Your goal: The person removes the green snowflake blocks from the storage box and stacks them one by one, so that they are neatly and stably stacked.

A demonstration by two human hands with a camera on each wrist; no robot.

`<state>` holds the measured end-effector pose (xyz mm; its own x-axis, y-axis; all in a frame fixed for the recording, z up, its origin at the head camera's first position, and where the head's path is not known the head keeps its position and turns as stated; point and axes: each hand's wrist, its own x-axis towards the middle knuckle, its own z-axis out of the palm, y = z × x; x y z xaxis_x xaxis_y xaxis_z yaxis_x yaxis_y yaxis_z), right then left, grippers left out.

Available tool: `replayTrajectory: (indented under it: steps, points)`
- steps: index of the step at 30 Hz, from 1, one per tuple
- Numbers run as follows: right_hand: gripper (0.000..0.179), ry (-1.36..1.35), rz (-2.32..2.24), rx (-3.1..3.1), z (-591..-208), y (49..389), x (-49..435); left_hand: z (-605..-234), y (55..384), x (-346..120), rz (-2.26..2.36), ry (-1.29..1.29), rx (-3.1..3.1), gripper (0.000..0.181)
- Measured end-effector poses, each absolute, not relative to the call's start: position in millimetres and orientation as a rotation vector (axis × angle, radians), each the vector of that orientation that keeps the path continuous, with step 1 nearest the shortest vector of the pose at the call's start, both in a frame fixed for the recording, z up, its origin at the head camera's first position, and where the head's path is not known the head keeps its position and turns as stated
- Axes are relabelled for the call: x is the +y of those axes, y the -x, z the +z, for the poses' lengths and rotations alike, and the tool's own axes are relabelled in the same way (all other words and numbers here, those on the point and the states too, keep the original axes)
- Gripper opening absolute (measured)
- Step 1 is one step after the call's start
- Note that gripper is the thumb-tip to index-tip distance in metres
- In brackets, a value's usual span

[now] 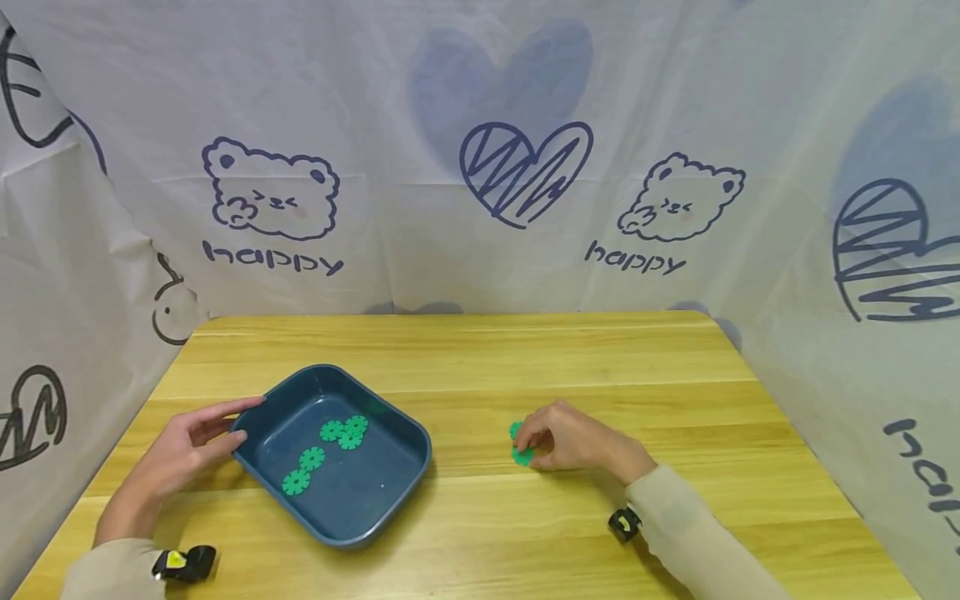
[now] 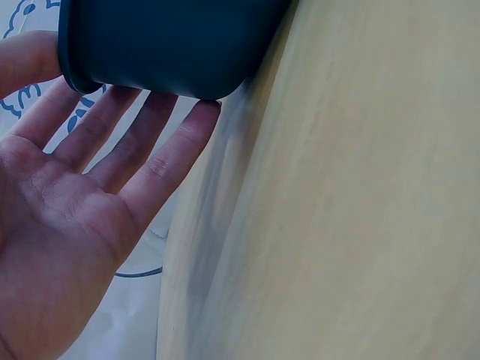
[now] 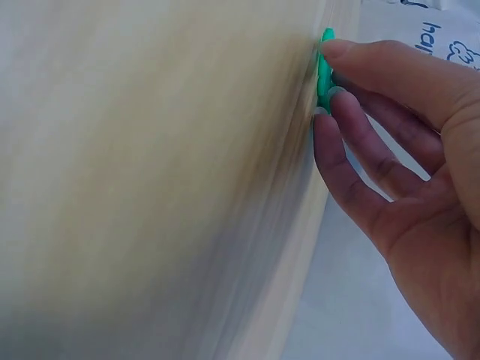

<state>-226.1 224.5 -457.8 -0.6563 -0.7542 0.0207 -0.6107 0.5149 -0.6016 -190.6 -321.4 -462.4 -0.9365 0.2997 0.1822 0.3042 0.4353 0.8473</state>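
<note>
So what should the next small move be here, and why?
Probably lift the green pieces toward the tray: the right hand has its grip at them, while the left hand touches the tray, where matching ones lie.

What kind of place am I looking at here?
Likely a small curtained-off indoor work area: a wooden table edged by white hangings with cartoon drawings, and a blue tray holding green discs.

Right hand (image 1: 573, 437) partly hiding green discs (image 1: 522, 457), left-wrist view's top edge cropping blue tray (image 2: 165, 45), surface (image 3: 150, 150) blurring in right-wrist view
</note>
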Motion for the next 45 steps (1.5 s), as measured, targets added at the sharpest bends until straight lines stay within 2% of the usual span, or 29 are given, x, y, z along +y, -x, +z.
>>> replayTrajectory:
  steps: [31, 45]
  points:
    - [0.019, 1.225, -0.71, 2.598, -457, 218, 229, -465, 192, -324, -1.609, 0.564, -2.635, 0.046]
    - [0.019, 1.068, -0.669, 2.595, -451, 216, 240, -463, 191, -324, -1.587, 0.592, -2.637, 0.045]
